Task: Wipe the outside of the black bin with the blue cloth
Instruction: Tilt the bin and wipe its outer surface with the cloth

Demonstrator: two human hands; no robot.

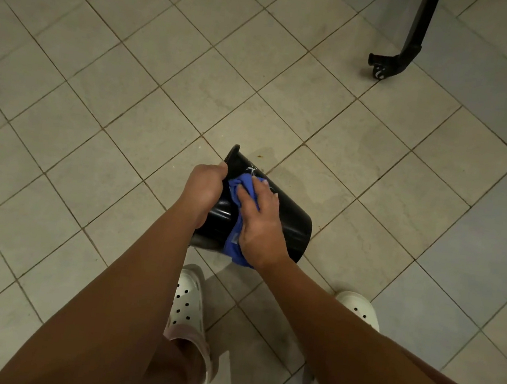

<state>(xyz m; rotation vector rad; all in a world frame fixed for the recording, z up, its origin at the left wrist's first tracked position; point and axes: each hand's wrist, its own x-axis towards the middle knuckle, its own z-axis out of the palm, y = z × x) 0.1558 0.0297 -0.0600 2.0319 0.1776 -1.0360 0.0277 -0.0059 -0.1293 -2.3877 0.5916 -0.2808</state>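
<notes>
Beige floor tiles (109,56) are filling the frame, with a black wheeled stand leg (400,55) showing at the upper right and white perforated clogs (188,305) at the bottom. Just below the centre, the black bin (286,224) is lying tilted on its side, the left hand (203,190) curling closed around its rim. The right hand (259,221) is pressing the bunched blue cloth (234,247) flat against the bin's outer wall, fingers spread over it.
</notes>
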